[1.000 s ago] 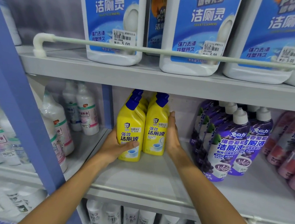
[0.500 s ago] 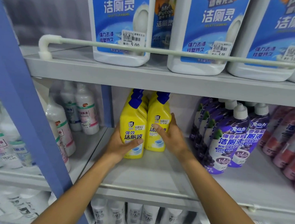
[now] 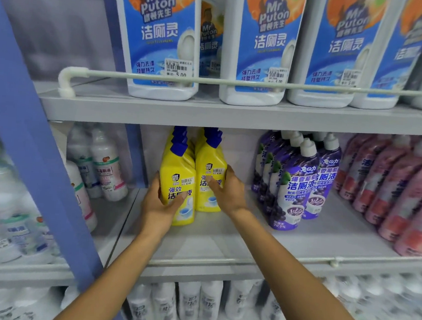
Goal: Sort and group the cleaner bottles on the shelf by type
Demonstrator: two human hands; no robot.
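Along the top shelf (image 3: 233,116) stand the biggest things, white jugs (image 3: 255,47) with blue labels, kept from tipping forward by a rail (image 3: 236,82) running along its front edge. Below, on the middle shelf (image 3: 224,239), the stock is already partly grouped in files running front to back: pink bottles (image 3: 408,200) toward the right end, purple bottles (image 3: 296,184) beside them, and the yellow bottles (image 3: 193,173) near the left end, close to the blue upright (image 3: 30,133). Left of that upright, white bottles (image 3: 103,166) occupy a separate bay. Both hands are on the yellow group, which I take as squaring its two files together. The left hand (image 3: 159,206) is wrapped round the left side of the front bottle, thumb pressed across its label, fingers hidden behind. The right hand (image 3: 227,190) lies flat against the neighbouring bottle's right flank, its thumb across the front, so it pushes more than it grips. That two-sided hold probably keeps the tall, narrow bottles from toppling as they slide. Open room is good: bare shelf lies between the yellows and the purples, and a broad clear strip runs to the front edge. Overhead it is tight, since the blue caps (image 3: 179,144) reach nearly to the shelf above, so lifting looks awkward and sliding the safer way.
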